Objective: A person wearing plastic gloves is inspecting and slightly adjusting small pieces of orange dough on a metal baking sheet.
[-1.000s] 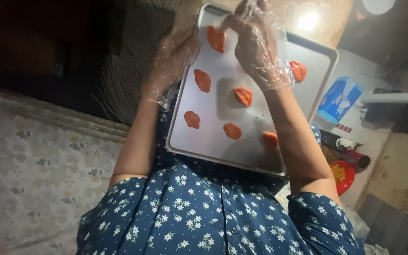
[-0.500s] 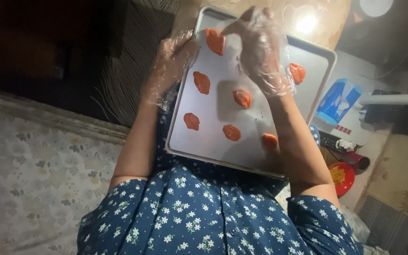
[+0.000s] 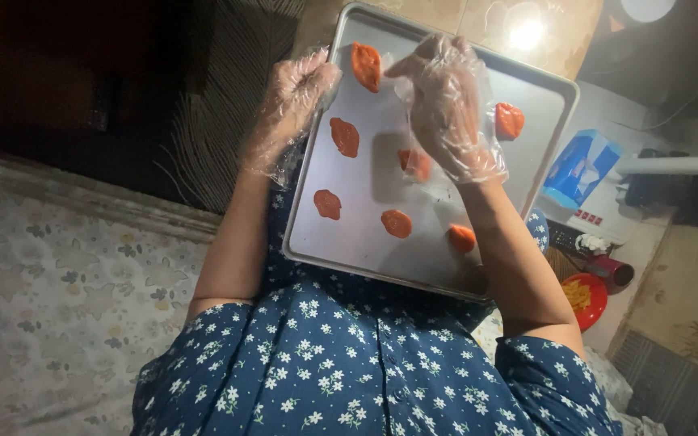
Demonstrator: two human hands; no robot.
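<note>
Rectangular silver metal baking tray (image 3: 365, 218) is lying on the lap of a person in a dark blue floral dress (image 3: 349, 363). Seven flat orange-red dough pieces are sitting on the tray, well apart from one another. One orange-red piece (image 3: 366, 64) is lying at the tray's far rim; another (image 3: 345, 136) is sitting nearer the tray's left rim; one (image 3: 509, 120) is lying near the right rim.

Left hand (image 3: 300, 93), in a loose clear plastic glove, is resting at the tray's far left corner, fingers curled inward; whether it is gripping the rim or holding anything, I cannot tell.

Right hand (image 3: 446, 105), also gloved in clear plastic, is hovering over the tray's middle, fingers spread wide and holding nothing, partly covering one orange-red piece (image 3: 415, 163) beneath it.

Beyond the tray's right rim: a blue and white box (image 3: 579, 169). Nearer the person than that box, a red round bowl (image 3: 585, 299) with yellow contents. Left of the tray, a pale floral patterned floor covering (image 3: 66, 291).
</note>
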